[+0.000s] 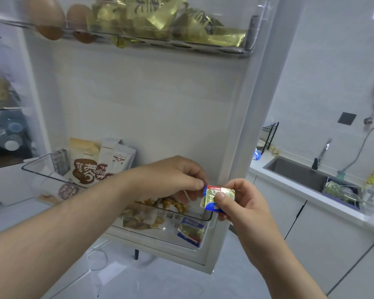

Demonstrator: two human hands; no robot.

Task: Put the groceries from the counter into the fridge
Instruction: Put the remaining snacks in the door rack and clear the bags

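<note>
The thumb of my right hand (244,203) covers the middle of the small packet (213,198), and my left hand (171,175) hides its upper left corner in a pinch. Its print is too small to read. My left forearm blocks the bottom of the brown pouch (84,160) in the door bin (37,171). The eggs (47,14) and gold wrappers (158,14) run off the top edge. The fridge shelves (4,130) at left are blurred.

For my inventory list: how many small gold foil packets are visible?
2. The first foil packet is pinched between the left hand and right hand; the second foil packet lies in the bottom door bin. Others may hide under snacks.
</note>
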